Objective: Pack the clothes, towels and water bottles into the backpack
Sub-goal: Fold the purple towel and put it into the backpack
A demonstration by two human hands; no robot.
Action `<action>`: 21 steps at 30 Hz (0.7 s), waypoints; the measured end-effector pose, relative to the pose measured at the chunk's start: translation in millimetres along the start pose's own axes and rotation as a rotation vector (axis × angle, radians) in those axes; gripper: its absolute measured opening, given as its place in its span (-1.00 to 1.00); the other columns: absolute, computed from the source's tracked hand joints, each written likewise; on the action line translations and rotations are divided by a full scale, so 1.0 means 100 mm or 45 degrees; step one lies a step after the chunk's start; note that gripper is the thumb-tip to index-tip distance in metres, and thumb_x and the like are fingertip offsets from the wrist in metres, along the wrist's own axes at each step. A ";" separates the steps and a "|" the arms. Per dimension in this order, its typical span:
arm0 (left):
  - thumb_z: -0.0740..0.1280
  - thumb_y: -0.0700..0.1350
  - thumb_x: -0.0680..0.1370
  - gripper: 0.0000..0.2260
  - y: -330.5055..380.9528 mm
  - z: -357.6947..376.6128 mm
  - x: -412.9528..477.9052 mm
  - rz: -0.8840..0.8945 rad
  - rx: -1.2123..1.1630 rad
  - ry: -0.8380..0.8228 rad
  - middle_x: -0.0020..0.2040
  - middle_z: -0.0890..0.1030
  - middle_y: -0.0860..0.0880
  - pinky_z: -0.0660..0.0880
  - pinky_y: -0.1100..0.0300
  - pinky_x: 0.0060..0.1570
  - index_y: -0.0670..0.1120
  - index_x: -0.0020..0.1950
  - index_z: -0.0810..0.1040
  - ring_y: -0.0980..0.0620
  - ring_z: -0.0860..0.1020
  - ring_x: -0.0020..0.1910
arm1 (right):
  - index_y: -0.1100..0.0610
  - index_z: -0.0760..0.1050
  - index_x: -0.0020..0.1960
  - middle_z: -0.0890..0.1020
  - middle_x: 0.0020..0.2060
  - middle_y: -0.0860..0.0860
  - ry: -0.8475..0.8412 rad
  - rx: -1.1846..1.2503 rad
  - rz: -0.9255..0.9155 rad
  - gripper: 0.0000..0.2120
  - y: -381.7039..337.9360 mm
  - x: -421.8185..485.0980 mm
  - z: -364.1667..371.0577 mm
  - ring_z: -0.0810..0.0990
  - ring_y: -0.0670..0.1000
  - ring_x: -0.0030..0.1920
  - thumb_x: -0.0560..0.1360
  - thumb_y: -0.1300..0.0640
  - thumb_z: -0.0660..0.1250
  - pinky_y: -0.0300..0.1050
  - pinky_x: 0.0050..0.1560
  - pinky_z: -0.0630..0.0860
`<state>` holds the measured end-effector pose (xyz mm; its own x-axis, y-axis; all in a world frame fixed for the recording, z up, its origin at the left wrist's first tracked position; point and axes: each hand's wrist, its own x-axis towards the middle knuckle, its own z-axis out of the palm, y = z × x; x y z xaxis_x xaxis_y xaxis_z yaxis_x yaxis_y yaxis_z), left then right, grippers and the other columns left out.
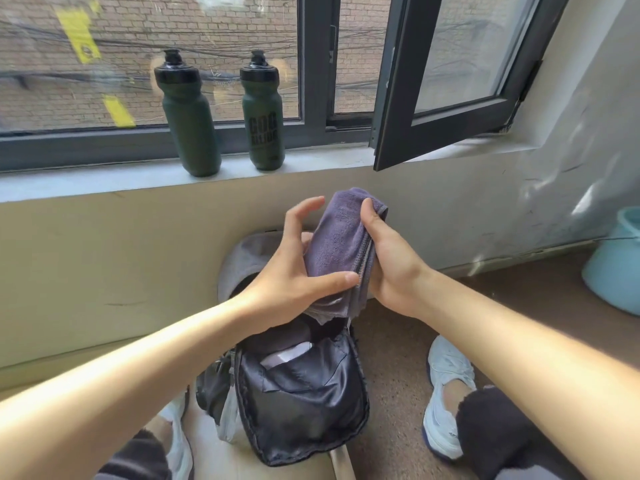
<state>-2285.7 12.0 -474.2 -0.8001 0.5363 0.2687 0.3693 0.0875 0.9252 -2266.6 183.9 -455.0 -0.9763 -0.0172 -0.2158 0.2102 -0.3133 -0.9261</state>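
A window [149, 64] is seen across the top, with one sash swung inward at the right. Below it a sill [104, 180] runs along the wall. A backpack [304, 403] is stood on the floor against the wall, between the person's feet, unzipped, with its dark lining and a white item in an inner pocket exposed. A pale blue bucket [616, 268] is cut off by the right edge. Two dark green bottles are set upright on the sill, near each other but apart: a plain bottle [190, 123] and a lettered bottle [264, 126]. A folded purple towel [341, 237] is held in the air just above the backpack's opening, not yet inside. It is gripped along its right edge by the right hand [391, 261], thumb laid on the front and fingers curled behind. It is held on its other side by the left hand [294, 271]: the thumb is pressed across the lower end, the forefinger is lifted clear, and the remaining fingers are mostly hidden behind the cloth. White shoes [446, 393] are visible at either side of the backpack.
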 end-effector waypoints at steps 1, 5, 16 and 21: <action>0.58 -0.06 0.44 -0.24 -0.04 -0.02 0.01 0.042 0.068 -0.034 0.29 0.60 -0.08 0.55 0.00 0.32 0.19 0.52 0.25 0.00 0.63 0.25 | 0.10 0.57 0.33 0.70 0.19 0.11 0.030 -0.056 0.022 -0.33 0.04 0.04 -0.05 0.65 0.13 0.24 0.59 -0.40 0.08 0.20 0.41 0.44; 0.50 0.10 0.50 -0.56 -0.27 -0.11 0.03 0.045 0.350 -0.268 0.29 0.60 0.06 0.44 -0.08 0.41 0.27 0.35 0.51 0.02 0.53 0.33 | -0.02 0.61 0.26 0.72 0.12 0.03 0.117 -0.313 0.210 -0.33 0.27 0.15 -0.17 0.65 0.11 0.21 0.54 -0.48 0.05 0.21 0.41 0.39; 0.40 0.04 0.57 -0.54 -1.17 -0.59 -0.07 -0.204 1.407 -0.565 0.29 0.38 0.06 0.53 0.05 0.06 0.43 0.37 0.38 -0.06 0.57 0.11 | 0.13 0.59 0.13 0.64 0.01 0.03 0.035 -1.320 0.286 -0.76 0.82 0.33 -0.58 0.57 -0.03 -0.07 0.59 -0.02 0.36 -0.15 -0.08 0.50; 0.26 -0.08 0.63 -0.58 -1.48 -0.58 -0.02 0.055 1.843 -0.637 0.21 0.40 -0.05 0.50 0.00 -0.20 0.28 0.45 0.43 -0.12 0.59 -0.11 | 0.10 0.55 0.24 0.59 0.16 0.02 -0.128 -1.579 0.370 -0.71 1.09 0.46 -0.68 0.56 0.04 0.15 0.58 -0.01 0.36 -0.06 0.16 0.50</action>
<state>-2366.5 -50.3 -596.5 -0.6504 0.7527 -0.1019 0.7539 0.6235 -0.2071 -2285.0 213.4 -587.0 -0.8746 -0.0238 -0.4843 0.2701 0.8054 -0.5275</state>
